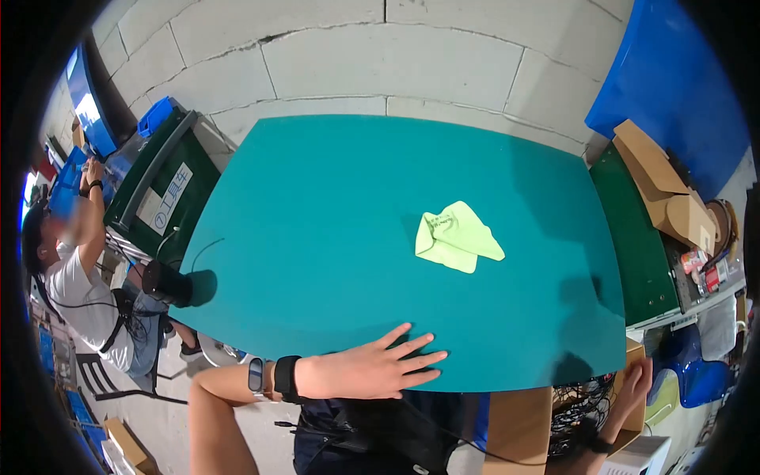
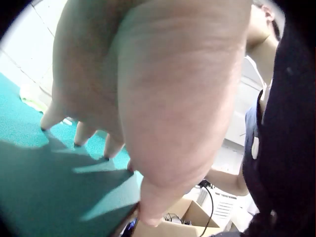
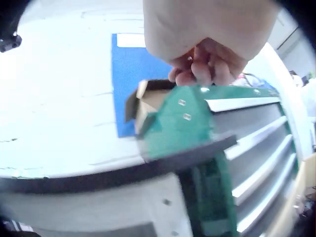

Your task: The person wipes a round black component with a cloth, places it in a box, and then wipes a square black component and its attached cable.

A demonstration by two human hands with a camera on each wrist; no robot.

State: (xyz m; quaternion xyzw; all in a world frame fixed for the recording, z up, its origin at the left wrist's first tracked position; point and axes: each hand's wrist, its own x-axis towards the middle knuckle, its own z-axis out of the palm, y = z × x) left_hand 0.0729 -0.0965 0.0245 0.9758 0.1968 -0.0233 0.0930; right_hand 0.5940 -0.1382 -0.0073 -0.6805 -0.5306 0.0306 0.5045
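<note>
My left hand (image 1: 372,364) rests with spread fingers on the near edge of the green tabletop (image 1: 332,206). From the left wrist view, its fingertips (image 2: 83,138) touch the surface and the palm arches above it. A pale yellow-green cloth (image 1: 455,237), partly folded and with dark print, lies beyond the left hand toward the middle right. My right hand (image 1: 633,386) hangs off the table's right side, over a cardboard box (image 1: 518,423) of tangled black cables (image 1: 582,404). Its fingers (image 3: 201,71) look loosely curled in the right wrist view, with nothing seen in them.
A black cylinder (image 1: 166,283) with a thin wire stands at the table's left edge. Beyond it is a green tool cart (image 1: 162,178), and a seated person (image 1: 95,293) is at the left. A second green cabinet (image 1: 633,237) with an open carton (image 1: 665,190) stands right.
</note>
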